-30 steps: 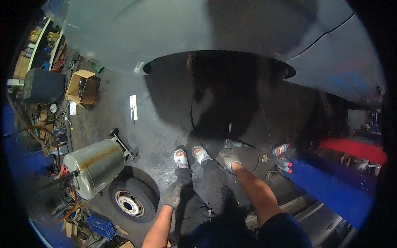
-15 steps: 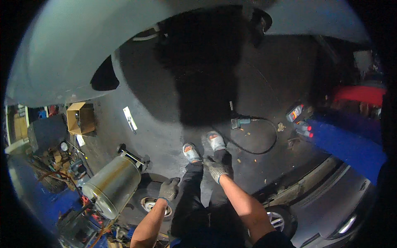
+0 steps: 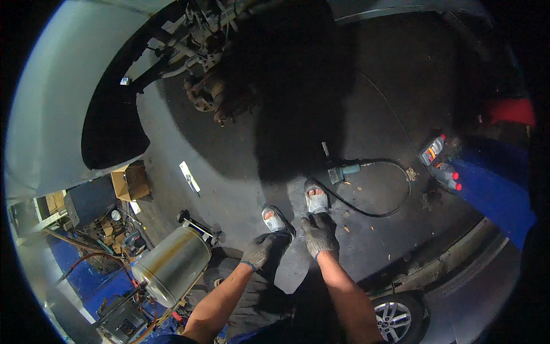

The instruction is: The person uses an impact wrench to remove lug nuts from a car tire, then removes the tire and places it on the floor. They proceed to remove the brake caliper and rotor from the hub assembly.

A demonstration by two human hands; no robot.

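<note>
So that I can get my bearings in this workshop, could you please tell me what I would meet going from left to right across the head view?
Cardboard box, white strip on the floor, left gloved hand, right gloved hand, silver wheel rim, red-capped bottles.

The palms of your left hand (image 3: 258, 252) and right hand (image 3: 319, 236) are hidden from view. The picture's edge truncates the grey body panel (image 3: 63, 86) and your lower-right spoked wheel (image 3: 394, 320); shadow obscures part of the rusty undercarriage assembly (image 3: 207, 94). The red object (image 3: 510, 112) is indistinct.
</note>
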